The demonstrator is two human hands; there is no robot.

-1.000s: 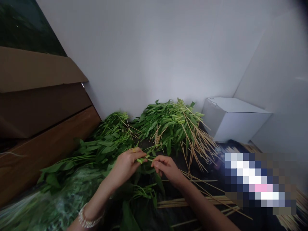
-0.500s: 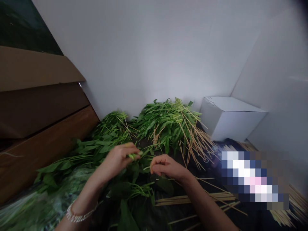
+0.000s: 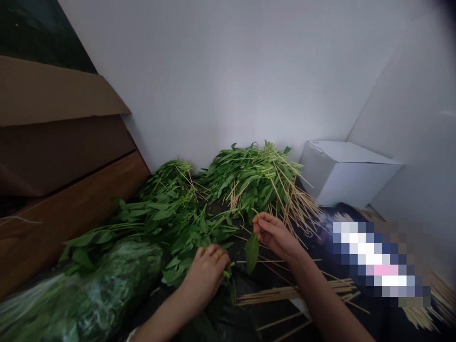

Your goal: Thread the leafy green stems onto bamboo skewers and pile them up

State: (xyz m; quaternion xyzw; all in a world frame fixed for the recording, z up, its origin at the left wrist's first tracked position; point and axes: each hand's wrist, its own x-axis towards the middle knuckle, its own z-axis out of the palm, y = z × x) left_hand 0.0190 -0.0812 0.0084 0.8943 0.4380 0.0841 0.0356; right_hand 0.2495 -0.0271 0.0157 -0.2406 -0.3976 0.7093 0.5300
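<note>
My left hand (image 3: pixel 213 267) is closed, knuckles up, round a small bunch of leafy greens; short cut stems (image 3: pixel 228 270) poke out past its fingers. To the right and a little farther off, my right hand (image 3: pixel 274 233) pinches a single green leaf (image 3: pixel 252 252) that hangs down from the fingertips. Loose leafy greens (image 3: pixel 187 244) lie behind and left of my left hand. Below my right forearm, thin wooden skewers (image 3: pixel 263 295) lie in a bundle on a black sheet (image 3: pixel 260 319).
By the wall stands a heap of greens (image 3: pixel 235 168) with wooden skewers (image 3: pixel 294 199) in it. A smaller pile (image 3: pixel 171 172) is to its left. Bagged greens (image 3: pixel 107 289) lie front left. A cardboard box (image 3: pixel 64 152) and a white box (image 3: pixel 356 180) flank the area. A blurred patch covers the right.
My left hand has come down and right, now over the stems. My right hand has moved right and up, with a leaf now hanging from its fingers. The view has shifted slightly.
</note>
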